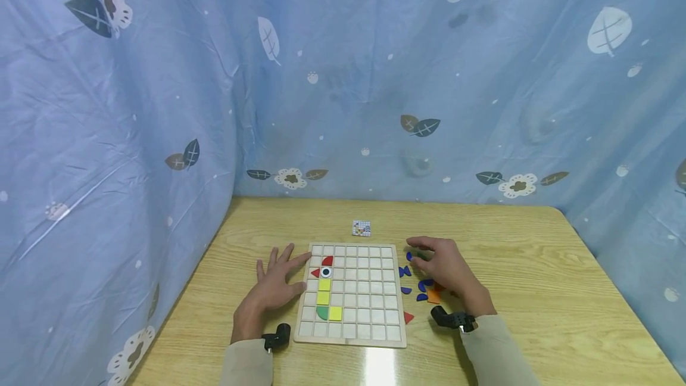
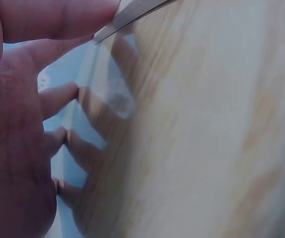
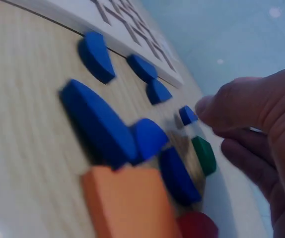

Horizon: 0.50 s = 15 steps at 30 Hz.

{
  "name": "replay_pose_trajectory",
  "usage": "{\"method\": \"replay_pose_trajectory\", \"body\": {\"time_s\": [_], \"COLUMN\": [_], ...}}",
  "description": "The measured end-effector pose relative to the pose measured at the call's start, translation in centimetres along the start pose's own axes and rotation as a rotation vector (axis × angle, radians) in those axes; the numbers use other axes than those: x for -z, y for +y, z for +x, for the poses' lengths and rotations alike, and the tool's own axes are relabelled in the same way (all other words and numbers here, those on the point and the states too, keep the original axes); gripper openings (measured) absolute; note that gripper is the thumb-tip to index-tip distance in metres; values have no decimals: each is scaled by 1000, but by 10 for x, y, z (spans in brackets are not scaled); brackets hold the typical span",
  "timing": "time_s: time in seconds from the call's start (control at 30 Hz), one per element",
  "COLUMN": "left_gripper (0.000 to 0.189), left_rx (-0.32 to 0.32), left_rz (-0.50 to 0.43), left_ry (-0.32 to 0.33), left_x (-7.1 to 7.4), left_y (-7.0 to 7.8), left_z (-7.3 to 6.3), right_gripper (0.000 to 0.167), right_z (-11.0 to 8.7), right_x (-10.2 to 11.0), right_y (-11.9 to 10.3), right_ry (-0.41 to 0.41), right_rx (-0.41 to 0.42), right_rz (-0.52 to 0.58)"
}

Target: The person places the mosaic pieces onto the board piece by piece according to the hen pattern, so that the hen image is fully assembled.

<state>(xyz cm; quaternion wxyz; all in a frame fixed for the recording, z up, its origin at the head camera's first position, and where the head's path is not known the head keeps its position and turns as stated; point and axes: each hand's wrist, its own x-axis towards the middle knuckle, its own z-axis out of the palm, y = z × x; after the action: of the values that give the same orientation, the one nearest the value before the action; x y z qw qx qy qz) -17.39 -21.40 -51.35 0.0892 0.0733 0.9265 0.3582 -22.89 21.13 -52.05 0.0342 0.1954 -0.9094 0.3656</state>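
A square wooden grid board (image 1: 350, 342) lies on the table with colored pieces in its left columns: a red quarter piece (image 1: 327, 261), a red triangle (image 1: 315, 273), an eye piece (image 1: 326, 272), yellow squares (image 1: 323, 298) and a green quarter piece (image 1: 322, 313). My left hand (image 1: 276, 285) lies at the board's left side, fingers spread, index finger and thumb at its edge. Beyond the board's right side hovers my right hand (image 1: 446, 264), thumb and index finger apart. A small blue piece (image 3: 187, 115) is right by its thumb tip.
Several blue pieces (image 3: 95, 57), an orange square (image 3: 130, 201), a green piece (image 3: 204, 155) and a red triangle (image 1: 409, 317) lie right of the board. Behind the board is a small printed pattern card (image 1: 361, 229). A blue patterned curtain (image 1: 343, 76) borders the table.
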Motion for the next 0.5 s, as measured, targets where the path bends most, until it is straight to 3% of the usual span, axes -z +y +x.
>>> {"method": "replay_pose_trajectory", "body": {"time_s": [0.17, 0.5], "left_gripper": [69, 69], "left_rx": [-4, -3], "left_rz": [6, 3], "left_ry": [-3, 3], "left_x": [-1, -1], "left_y": [1, -1], "left_z": [1, 0], "right_gripper": [41, 36], "right_z": [1, -18], "right_x": [4, 7], "right_y": [5, 8], "right_ry": [-26, 71], "right_rx": [3, -73], "right_rz": [-26, -55]}}
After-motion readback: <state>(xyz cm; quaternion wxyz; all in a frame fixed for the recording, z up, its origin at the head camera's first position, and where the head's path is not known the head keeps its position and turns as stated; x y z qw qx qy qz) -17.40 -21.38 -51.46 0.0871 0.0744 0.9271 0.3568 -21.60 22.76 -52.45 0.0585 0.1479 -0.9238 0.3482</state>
